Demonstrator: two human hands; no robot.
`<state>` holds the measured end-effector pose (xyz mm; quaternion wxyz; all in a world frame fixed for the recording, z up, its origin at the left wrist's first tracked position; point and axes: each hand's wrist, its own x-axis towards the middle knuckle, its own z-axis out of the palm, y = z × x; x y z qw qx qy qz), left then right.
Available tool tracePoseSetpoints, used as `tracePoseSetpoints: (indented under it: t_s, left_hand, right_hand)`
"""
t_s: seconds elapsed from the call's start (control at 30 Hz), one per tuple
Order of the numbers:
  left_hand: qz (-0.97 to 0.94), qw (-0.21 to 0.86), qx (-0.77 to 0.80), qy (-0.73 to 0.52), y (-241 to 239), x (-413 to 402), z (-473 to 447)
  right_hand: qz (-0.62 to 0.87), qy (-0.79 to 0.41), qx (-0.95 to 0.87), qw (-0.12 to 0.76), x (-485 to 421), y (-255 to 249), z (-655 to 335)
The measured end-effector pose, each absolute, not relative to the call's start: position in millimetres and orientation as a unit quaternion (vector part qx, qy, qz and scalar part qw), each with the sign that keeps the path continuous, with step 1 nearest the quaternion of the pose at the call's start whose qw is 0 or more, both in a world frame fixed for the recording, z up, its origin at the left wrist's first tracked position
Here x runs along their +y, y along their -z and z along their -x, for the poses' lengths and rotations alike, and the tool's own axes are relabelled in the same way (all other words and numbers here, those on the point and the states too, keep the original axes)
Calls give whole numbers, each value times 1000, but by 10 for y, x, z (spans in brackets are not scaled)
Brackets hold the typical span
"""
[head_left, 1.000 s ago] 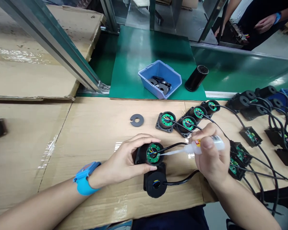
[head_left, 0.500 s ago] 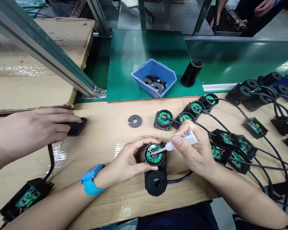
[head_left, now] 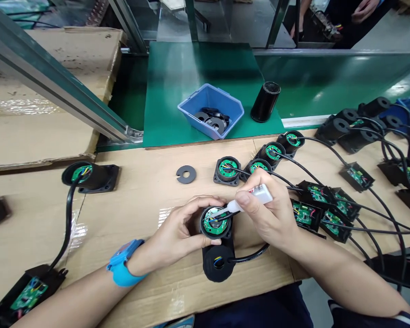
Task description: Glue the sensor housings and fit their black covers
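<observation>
Between the thumb and fingers of my left hand [head_left: 176,230] is a round black housing [head_left: 202,231] with a green circuit board inside. My right hand [head_left: 271,212] grips a small white glue bottle [head_left: 261,195], its thin nozzle tilted down over the board and wires. Whether the tip touches the board, I cannot tell. Just below the housing lies a black cylindrical cover [head_left: 217,269] with a hole in its end and a black cable beside it. A grey slotted washer [head_left: 186,174] rests on the cardboard beyond my left hand.
Several open housings [head_left: 228,171] and cabled circuit boxes [head_left: 305,214] crowd the right side. At left lie another cabled housing [head_left: 102,177] and its circuit box [head_left: 30,291]. A blue bin [head_left: 210,107] of washers and a black cylinder [head_left: 265,101] stand behind.
Another person's hand at the left has withdrawn from view, leaving a black housing exposed there. The view has shifted slightly. My hands keep nearly the same pose on the housing and glue bottle.
</observation>
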<state>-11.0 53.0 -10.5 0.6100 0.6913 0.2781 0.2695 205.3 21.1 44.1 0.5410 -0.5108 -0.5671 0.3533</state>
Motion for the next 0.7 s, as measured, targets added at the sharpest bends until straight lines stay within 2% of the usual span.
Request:
tracePoseSetpoints:
  t_s: [0.23,0.47,0.6,0.7]
  left_hand:
    - [-699,598,280,-273,97,560,89]
    - [-763,539,279,-223,55,689,110]
    - [-837,362,321,-255,29,877,253]
    - [-863,200,380,-267,117,1062,386]
  right_hand:
    - [498,-404,-515,570,220,-370,-2079]
    - [480,-455,-319,679,399,-357,-2295]
    - [522,-395,-335,677,537,-417,-2482]
    - [575,-324,-437,610,764,-417,-2672]
